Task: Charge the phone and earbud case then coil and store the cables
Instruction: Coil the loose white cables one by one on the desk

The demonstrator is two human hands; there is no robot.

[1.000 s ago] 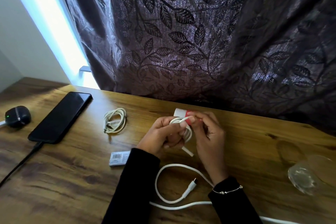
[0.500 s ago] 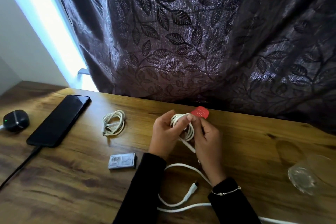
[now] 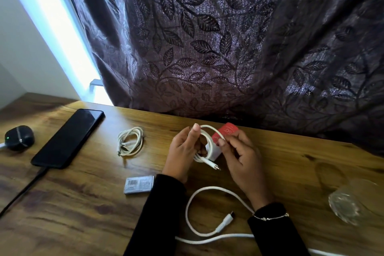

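Both hands were up over the wooden counter (image 3: 280,158): left hand (image 3: 184,151) had its fingers curled through a loop of white cable (image 3: 207,131), right hand (image 3: 239,151) pinching the red-and-white charger block (image 3: 225,134). Phone (image 3: 68,137) sat far left with a black cord plugged in, earbud case (image 3: 19,137) just beside it. A coiled cable (image 3: 130,141) lay between phone and hands, and another thick white cable (image 3: 209,214) looped by the sleeves.

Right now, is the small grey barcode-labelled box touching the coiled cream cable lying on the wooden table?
Apart. The head view shows bare wood between the grey barcode-labelled box and the coiled cream cable, which lies further back on the table.
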